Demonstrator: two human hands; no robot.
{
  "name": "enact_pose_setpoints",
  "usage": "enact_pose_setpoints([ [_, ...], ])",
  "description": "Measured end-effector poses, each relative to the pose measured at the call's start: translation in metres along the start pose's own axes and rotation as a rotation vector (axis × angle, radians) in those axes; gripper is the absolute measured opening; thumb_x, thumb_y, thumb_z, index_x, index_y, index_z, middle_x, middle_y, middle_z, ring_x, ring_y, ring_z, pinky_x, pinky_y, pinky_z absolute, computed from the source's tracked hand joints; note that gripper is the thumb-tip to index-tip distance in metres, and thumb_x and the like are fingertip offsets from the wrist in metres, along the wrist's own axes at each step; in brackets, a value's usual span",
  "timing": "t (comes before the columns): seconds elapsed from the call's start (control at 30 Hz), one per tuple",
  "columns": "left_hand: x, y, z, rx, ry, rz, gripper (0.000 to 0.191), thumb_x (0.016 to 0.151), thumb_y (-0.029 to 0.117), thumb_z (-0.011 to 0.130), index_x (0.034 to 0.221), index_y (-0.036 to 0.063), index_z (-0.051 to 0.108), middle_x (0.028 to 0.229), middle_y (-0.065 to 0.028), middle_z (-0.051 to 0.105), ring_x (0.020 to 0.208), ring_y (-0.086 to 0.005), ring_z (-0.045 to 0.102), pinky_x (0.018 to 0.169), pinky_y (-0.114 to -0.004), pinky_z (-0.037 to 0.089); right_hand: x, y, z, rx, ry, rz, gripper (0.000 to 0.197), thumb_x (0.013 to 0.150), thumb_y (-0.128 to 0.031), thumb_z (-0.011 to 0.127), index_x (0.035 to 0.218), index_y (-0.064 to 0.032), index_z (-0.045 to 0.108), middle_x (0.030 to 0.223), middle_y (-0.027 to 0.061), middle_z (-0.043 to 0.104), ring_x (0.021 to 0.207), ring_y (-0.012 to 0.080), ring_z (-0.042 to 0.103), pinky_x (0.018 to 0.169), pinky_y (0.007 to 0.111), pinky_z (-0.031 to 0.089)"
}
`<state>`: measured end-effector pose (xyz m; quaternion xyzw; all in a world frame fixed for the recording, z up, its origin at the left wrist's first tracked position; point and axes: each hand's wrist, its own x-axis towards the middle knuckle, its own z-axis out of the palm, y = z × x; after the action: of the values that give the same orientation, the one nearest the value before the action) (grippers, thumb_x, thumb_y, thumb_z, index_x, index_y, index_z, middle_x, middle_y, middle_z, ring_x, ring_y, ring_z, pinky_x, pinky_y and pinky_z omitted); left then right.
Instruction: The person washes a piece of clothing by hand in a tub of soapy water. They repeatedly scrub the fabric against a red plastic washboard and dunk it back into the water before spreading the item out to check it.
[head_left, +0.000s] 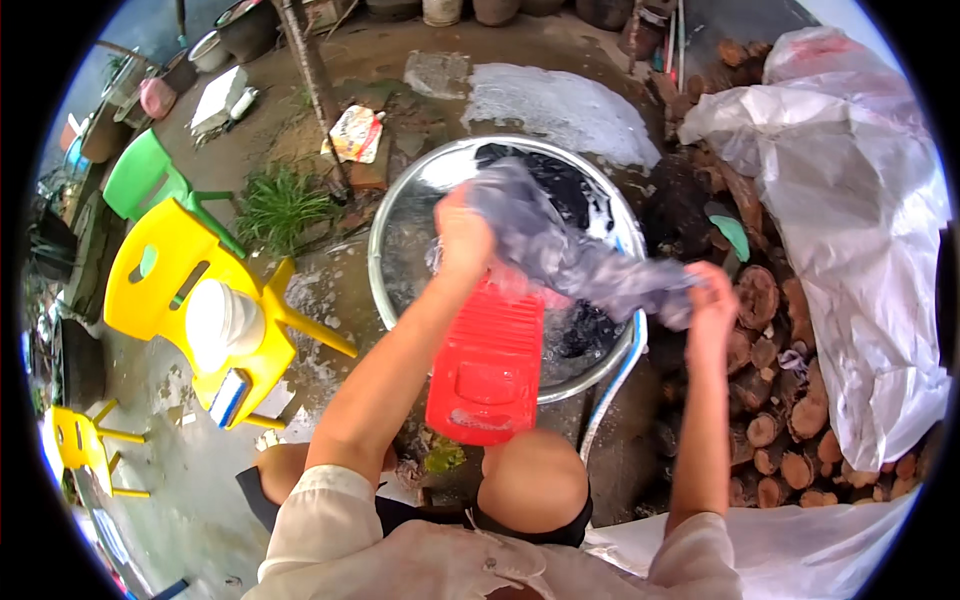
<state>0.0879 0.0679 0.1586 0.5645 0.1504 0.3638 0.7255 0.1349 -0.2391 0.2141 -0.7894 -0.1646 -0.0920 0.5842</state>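
A wet grey cloth (559, 247), blurred by motion, is stretched between my hands above a large round metal basin (377, 262). My left hand (463, 225) grips one end over the basin. The other end is in my right hand (711, 296), out past the basin's right rim. Below the cloth, a red plastic washboard (486, 375) leans from the basin towards my knees. Dark wet fabric (555, 184) and water lie in the basin. A white and blue hose (619, 375) hangs over the rim.
Yellow plastic chair (150, 300) at left holds a white bucket (225, 322) and a scrubbing brush (229, 397); a green chair (150, 169) stands behind. Stacked firewood (795, 412) under plastic sheeting (840, 225) is at right. A thin trunk (307, 67) rises beyond the basin.
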Motion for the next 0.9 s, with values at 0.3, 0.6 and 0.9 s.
enact_pose_setpoints([
  [0.3,-0.081,0.073,0.076,-0.421,-0.468,-0.121,0.023,0.072,0.004,0.069,0.091,0.0058,0.056,0.083,0.0041,0.056,0.078,-0.0035,0.051,0.068,-0.02,0.043,-0.097,0.149,0.158,-0.521,-0.473,0.113,0.037,0.072,0.002,0.056,0.109,-0.0054,0.06,0.103,0.0076,0.06,0.097,0.019,0.055,0.086,0.033,0.045],
  [0.6,-0.051,-0.019,-0.121,1.084,-0.997,-0.409,0.076,0.069,0.021,0.073,0.135,0.0098,0.036,0.13,-0.0231,0.042,0.122,-0.0355,0.042,0.106,-0.039,0.029,-0.069,0.154,0.117,-0.565,-0.844,0.236,0.033,0.077,-0.003,0.055,0.109,-0.0072,0.061,0.091,0.008,0.063,0.089,0.0206,0.06,0.081,0.033,0.048],
  [0.9,-0.029,-0.109,-0.046,1.223,-0.572,-0.324,0.044,0.085,0.038,0.047,0.114,0.0057,0.053,0.121,-0.0172,0.051,0.119,-0.0351,0.042,0.095,-0.047,0.038,-0.04,0.163,0.201,-0.436,-0.392,-0.022,0.034,0.091,-0.027,0.046,0.114,-0.0045,0.055,0.114,0.0177,0.056,0.109,0.032,0.051,0.092,0.039,0.039],
])
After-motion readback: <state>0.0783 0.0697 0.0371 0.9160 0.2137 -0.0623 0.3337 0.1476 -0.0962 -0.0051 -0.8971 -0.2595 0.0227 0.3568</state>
